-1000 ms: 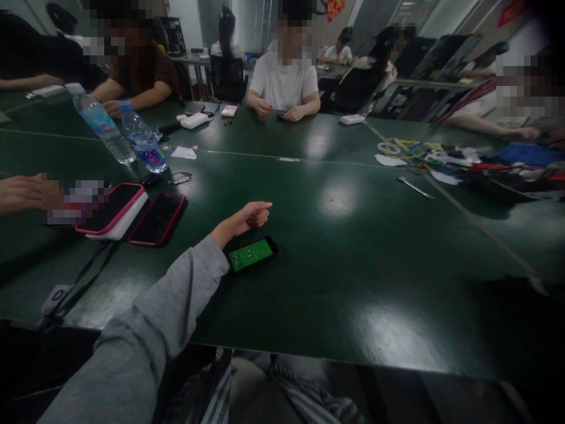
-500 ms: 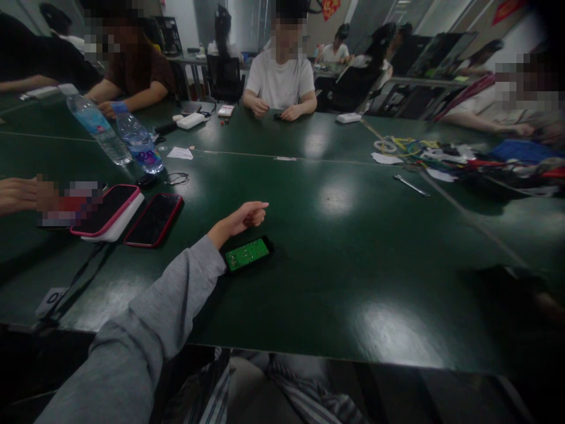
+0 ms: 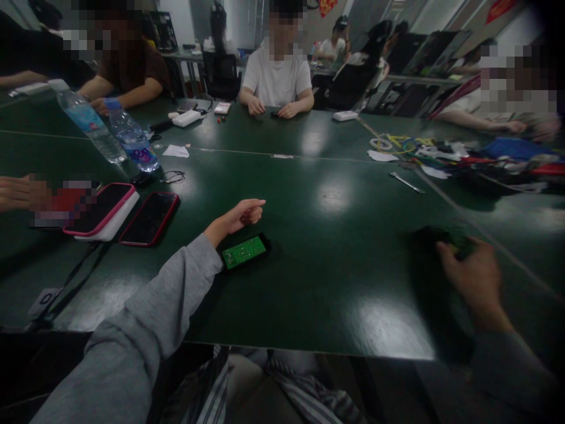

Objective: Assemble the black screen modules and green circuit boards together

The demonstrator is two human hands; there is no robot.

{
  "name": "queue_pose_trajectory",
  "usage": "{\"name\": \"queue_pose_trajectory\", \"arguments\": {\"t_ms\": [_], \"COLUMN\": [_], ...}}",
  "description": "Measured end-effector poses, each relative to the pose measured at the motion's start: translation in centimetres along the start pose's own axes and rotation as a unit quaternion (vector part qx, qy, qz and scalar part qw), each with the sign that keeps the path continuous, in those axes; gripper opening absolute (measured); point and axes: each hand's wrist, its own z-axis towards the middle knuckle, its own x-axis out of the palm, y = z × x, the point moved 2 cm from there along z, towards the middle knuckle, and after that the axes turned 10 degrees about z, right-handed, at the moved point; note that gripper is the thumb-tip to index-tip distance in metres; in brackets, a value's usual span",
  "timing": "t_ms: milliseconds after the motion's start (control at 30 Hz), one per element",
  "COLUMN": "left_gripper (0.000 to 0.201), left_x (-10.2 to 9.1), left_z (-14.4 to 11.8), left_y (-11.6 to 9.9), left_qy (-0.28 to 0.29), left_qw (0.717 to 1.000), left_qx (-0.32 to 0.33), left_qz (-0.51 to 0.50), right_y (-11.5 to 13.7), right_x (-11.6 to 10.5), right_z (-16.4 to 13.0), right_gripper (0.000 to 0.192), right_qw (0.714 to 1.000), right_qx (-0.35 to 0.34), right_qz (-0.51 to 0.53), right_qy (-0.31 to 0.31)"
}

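Observation:
My left hand (image 3: 241, 214), in a grey sleeve, rests on the dark green table (image 3: 335, 277) with its fingers curled in and nothing visible in them. Just in front of its wrist lies a small green circuit board (image 3: 244, 251) in a black frame. My right hand (image 3: 474, 277) is at the right, blurred, with its fingertips at a dark object with a green part (image 3: 444, 237). The blur hides whether the fingers grip it.
Two phones in red cases (image 3: 149, 218) and a white-and-pink device (image 3: 101, 213) lie left, near another person's hand (image 3: 13, 191). Two water bottles (image 3: 130, 136) stand behind. A metal tool (image 3: 406, 182) and tangled cables (image 3: 445, 154) lie far right. Several people sit around.
My right hand has come into view at the right and reached the dark object there. My left hand has stayed where it was beside the circuit board.

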Motion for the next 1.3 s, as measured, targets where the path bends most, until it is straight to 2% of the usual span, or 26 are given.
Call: {"name": "queue_pose_trajectory", "arguments": {"t_ms": [33,100,167,233,333,400,467,533,800,1033,1300], "left_gripper": [0.056,0.057,0.057,0.057,0.057,0.055,0.054,0.054,0.055,0.052,0.055], "left_x": [0.0,0.0,-0.1,-0.1,-0.2,-0.3,-0.3,-0.2,-0.1,-0.1,0.2], "left_z": [0.0,0.1,0.1,0.1,0.1,0.2,0.3,0.3,0.3,0.4,0.2], "left_y": [0.0,0.0,0.1,0.1,0.2,0.3,0.3,0.3,0.1,0.2,-0.2], "left_qy": [0.000,-0.004,-0.005,-0.006,-0.008,-0.008,-0.005,-0.002,0.002,-0.013,-0.023], "left_qw": [1.000,1.000,1.000,1.000,1.000,1.000,1.000,1.000,1.000,1.000,1.000], "left_qx": [0.000,0.001,0.001,0.001,0.001,0.004,0.008,0.010,0.003,-0.007,-0.013], "left_qz": [-0.001,-0.002,-0.001,0.001,0.002,0.000,-0.006,-0.012,-0.018,-0.016,-0.013], "right_y": [1.2,6.2,13.2,20.4,28.5,31.3,32.3,32.2,31.6,31.4,31.5], "right_x": [2.4,7.3,11.8,15.5,18.8,19.8,20.0,19.8,19.2,19.7,19.9], "right_z": [0.3,-0.1,-1.8,-4.2,-7.6,-8.9,-9.4,-9.2,-8.7,-8.5,-8.6], "right_gripper": [0.119,0.108,0.088,0.071,0.056,0.052,0.048,0.043,0.029,0.034,0.042], "right_qw": [0.999,0.995,0.978,0.955,0.919,0.896,0.878,0.869,0.870,0.869,0.853], "right_qx": [0.025,-0.030,-0.112,-0.178,-0.263,-0.302,-0.314,-0.306,-0.281,-0.257,-0.290], "right_qz": [-0.013,0.029,0.099,0.161,0.197,0.212,0.246,0.286,0.334,0.358,0.362], "right_qy": [0.033,0.095,0.142,0.175,0.217,0.247,0.264,0.264,0.230,0.226,0.239]}}
